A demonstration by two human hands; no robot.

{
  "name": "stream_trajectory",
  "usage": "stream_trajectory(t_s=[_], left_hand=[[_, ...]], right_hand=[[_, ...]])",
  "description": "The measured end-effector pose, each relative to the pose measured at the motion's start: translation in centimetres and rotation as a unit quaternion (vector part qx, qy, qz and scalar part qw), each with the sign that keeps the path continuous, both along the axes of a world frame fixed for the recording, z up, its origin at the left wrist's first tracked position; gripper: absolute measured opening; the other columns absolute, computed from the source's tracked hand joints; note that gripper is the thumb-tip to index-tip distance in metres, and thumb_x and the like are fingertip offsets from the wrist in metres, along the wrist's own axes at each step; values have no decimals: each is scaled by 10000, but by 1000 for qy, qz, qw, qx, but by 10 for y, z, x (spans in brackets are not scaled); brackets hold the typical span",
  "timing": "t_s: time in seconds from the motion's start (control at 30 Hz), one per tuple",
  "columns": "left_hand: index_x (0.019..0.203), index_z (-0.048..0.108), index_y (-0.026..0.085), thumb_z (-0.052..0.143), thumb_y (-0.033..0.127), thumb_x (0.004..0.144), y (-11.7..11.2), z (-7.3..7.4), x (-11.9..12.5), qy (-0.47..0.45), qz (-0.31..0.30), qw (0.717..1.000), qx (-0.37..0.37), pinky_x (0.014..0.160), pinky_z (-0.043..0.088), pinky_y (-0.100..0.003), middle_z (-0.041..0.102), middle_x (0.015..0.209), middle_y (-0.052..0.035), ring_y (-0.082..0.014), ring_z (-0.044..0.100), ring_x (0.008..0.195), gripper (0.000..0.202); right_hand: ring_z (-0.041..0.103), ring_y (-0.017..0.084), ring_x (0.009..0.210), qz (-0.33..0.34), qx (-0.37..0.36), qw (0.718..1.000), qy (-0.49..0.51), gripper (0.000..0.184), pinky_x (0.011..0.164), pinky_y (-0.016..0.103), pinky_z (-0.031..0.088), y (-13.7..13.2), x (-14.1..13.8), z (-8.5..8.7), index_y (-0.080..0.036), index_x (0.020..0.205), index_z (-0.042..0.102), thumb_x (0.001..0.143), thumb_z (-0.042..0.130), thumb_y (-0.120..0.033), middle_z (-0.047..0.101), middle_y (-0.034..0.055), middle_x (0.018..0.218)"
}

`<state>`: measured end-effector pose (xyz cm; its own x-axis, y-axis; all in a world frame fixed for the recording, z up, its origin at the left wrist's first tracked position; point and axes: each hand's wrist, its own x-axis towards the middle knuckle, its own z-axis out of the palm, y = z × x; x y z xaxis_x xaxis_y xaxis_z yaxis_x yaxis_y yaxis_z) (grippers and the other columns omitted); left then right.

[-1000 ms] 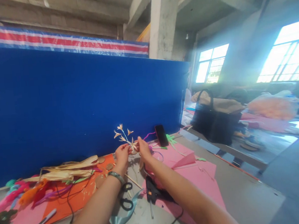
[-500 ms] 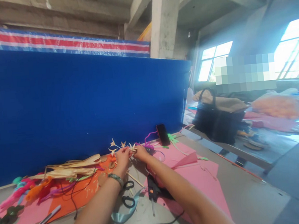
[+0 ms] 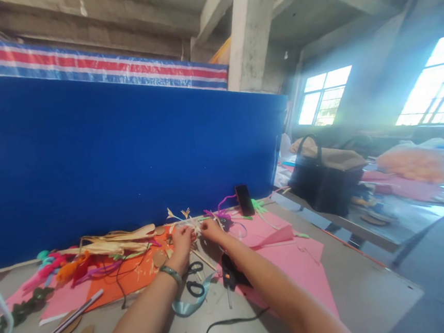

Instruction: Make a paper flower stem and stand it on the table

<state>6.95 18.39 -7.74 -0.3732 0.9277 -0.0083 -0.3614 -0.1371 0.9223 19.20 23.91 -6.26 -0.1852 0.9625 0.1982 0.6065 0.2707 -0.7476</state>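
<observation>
My left hand (image 3: 183, 240), with a green bangle at the wrist, is closed around small pale husk flowers (image 3: 171, 214) on thin stems. Some of their blooms stick up beyond its fingers. Just to the right, my right hand (image 3: 211, 231) has its fingertips pinched together beside the flowers; what it grips, if anything, is too small to make out. Under the wrists lie black-handled scissors (image 3: 195, 288), a pale blue ribbon (image 3: 188, 308) and a thin stick (image 3: 204, 259). A black glue gun (image 3: 227, 273) rests beneath my right forearm.
Dried husks (image 3: 116, 245) and coloured fuzzy pieces (image 3: 56, 269) lie at left on orange paper (image 3: 108, 289). Pink paper (image 3: 297, 271) spreads at right. A phone (image 3: 244, 201) leans near the blue panel (image 3: 127, 154). Beyond stand a black bag (image 3: 317, 184) and another table.
My hands have drawn slightly apart, and the pale flower between them is now less plainly visible. The whole view has shifted a little, showing more of the table's left side.
</observation>
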Motion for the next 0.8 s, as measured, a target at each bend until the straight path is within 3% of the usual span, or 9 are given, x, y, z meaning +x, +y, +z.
stream_trajectory(t_s=[0.13, 0.23, 0.43, 0.63, 0.8], left_hand=[[872, 618, 148, 634, 390, 751, -26, 3, -6, 18, 6, 1000, 8, 509, 493, -244, 667, 698, -48, -139, 637, 552, 271], [992, 592, 163, 663, 386, 730, -52, 5, -14, 40, 8, 999, 19, 493, 472, -226, 672, 738, -43, -146, 642, 593, 351], [869, 625, 134, 711, 330, 666, -119, 10, -28, 113, -27, 992, 41, 515, 470, -234, 647, 643, -16, -140, 615, 539, 295], [912, 667, 160, 581, 265, 793, -200, 14, -48, 270, -94, 954, 87, 583, 509, -265, 694, 788, -68, -152, 633, 604, 180], [915, 683, 189, 537, 236, 833, -228, 12, -65, 391, -53, 911, 116, 612, 513, -269, 706, 787, -57, -152, 627, 609, 175]], right_hand=[[520, 129, 560, -19, 38, 994, 97, 57, 553, 221, 386, -7, 1, 7, -174, 574, 598, 619, 596, -139, 592, -19, 553], [535, 140, 547, -30, 52, 982, 177, 37, 515, 226, 399, -9, 1, 12, -176, 631, 608, 651, 601, -207, 600, -5, 567], [513, 122, 467, -78, 57, 944, 314, 272, 454, 227, 399, -6, -11, 8, -174, 707, 567, 680, 615, -441, 565, -11, 538], [551, 136, 480, -86, 49, 926, 365, 399, 481, 257, 451, -3, -19, 5, -175, 715, 548, 639, 621, -560, 591, 4, 571], [602, 168, 519, -71, 47, 932, 352, 393, 512, 286, 493, -6, -19, 8, -171, 688, 548, 626, 650, -545, 603, 18, 584]])
